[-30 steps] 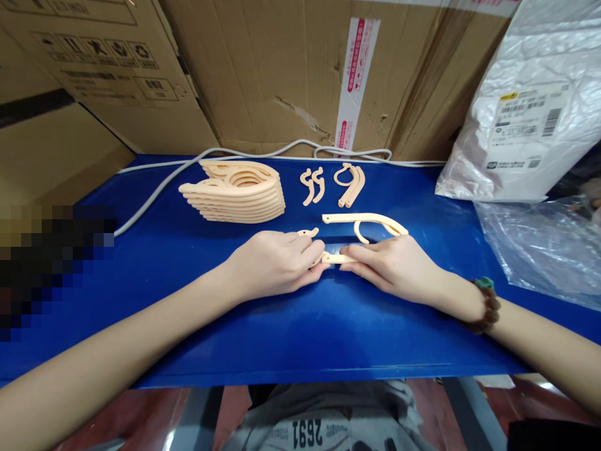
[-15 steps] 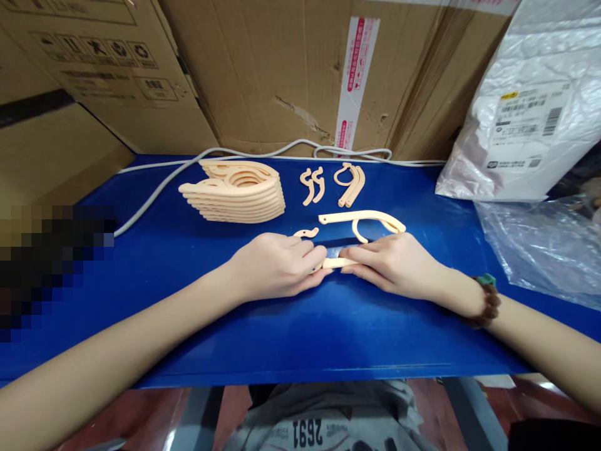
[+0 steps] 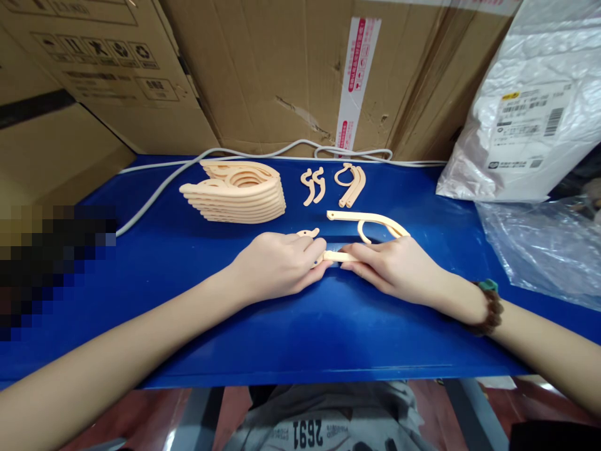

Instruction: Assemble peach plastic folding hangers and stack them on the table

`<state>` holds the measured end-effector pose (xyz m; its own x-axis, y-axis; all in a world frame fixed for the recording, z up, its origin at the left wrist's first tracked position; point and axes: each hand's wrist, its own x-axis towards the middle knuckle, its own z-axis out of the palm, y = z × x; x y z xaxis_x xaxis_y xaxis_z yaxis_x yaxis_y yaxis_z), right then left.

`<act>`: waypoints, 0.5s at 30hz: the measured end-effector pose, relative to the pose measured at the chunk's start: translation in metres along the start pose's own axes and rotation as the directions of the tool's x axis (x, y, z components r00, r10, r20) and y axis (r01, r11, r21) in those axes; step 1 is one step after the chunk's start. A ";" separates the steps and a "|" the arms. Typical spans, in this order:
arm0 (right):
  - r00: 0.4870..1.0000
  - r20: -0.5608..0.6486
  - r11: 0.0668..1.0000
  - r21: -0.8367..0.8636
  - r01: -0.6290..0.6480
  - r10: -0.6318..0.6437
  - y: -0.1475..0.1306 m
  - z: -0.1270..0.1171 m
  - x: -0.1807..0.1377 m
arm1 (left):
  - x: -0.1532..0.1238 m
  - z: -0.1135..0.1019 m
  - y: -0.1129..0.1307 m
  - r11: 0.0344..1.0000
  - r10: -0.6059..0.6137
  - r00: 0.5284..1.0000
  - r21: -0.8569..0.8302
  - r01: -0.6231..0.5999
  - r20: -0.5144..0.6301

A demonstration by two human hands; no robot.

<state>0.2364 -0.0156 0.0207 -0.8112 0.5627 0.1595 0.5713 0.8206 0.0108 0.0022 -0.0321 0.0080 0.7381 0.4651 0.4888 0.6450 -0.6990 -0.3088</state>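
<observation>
Pale cream plastic parts of a folding hanger are between my two hands at the middle of the table. My left hand (image 3: pixel 284 266) is closed in a pinch on the small S-shaped hanger hook (image 3: pixel 307 233), whose curved end shows above the knuckles. My right hand (image 3: pixel 394 266) pinches a straight hanger arm (image 3: pixel 337 256), its tip meeting the piece at my left fingertips. A second, curved arm (image 3: pixel 359 217) with a partial ring sticks out above my right hand. My fingers hide how these parts join.
A stack of folded cream hangers (image 3: pixel 235 200) lies at the back left. Loose hooks (image 3: pixel 313 186) and arm pieces (image 3: pixel 352 186) lie behind my hands. A white cable (image 3: pixel 159 188) runs along cardboard boxes (image 3: pixel 272 75). At right are a white mailing bag (image 3: pixel 511 144) and clear plastic (image 3: pixel 521 250).
The curved arm above my right hand has shifted slightly to the right. The straight arm between my fingertips sits a little higher. Both hands keep their grip.
</observation>
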 end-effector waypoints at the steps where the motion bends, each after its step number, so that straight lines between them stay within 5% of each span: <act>1: 1.000 -0.001 1.000 0.002 -0.005 0.005 0.000 0.000 0.000 | 0.000 0.000 0.000 1.000 -0.004 1.000 -0.002 0.004 0.003; 9: 0.976 -0.209 0.998 -0.026 0.049 -0.053 0.007 -0.008 -0.001 | 0.000 -0.002 -0.001 0.997 -0.081 0.997 -0.015 0.081 -0.006; 15: 0.918 -0.397 0.993 -0.095 -0.069 0.025 0.018 -0.014 0.000 | -0.003 0.000 -0.004 0.993 -0.115 0.993 -0.009 0.115 0.009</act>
<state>0.2485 -0.0023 0.0347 -0.6804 0.4973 0.5383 0.6349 0.7669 0.0939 -0.0024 -0.0311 0.0080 0.6609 0.5474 0.5135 0.7239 -0.6455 -0.2436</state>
